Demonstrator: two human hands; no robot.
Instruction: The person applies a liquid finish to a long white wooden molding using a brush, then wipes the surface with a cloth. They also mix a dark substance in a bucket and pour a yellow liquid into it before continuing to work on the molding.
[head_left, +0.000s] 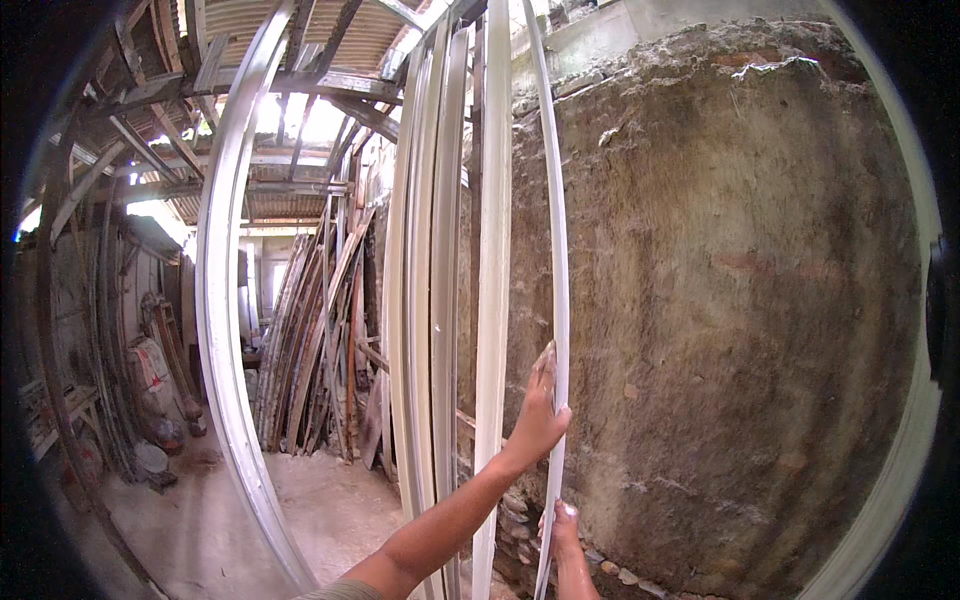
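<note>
A long, thin white strip [553,200] stands upright in front of me and runs out of view at the top and bottom. Around its middle, my left hand [540,410] is closed, fingers pointing up along it and the thumb across its edge. Lower down, my right hand [565,530] grips the same strip, thumb against it; part of that hand is hidden behind the strip. Just left of it rises a wider cream-white length of moulding [493,250]. Beyond that, several pale long mouldings [425,300] stand close together. My left forearm crosses in front of them.
Another long white moulding [222,250] stands apart at the left. A rough, stained wall [740,300] fills the right side. Weathered boards [310,350] lean at the back, under wooden roof beams [260,85]. A round container [152,460] sits on the dusty floor [220,500].
</note>
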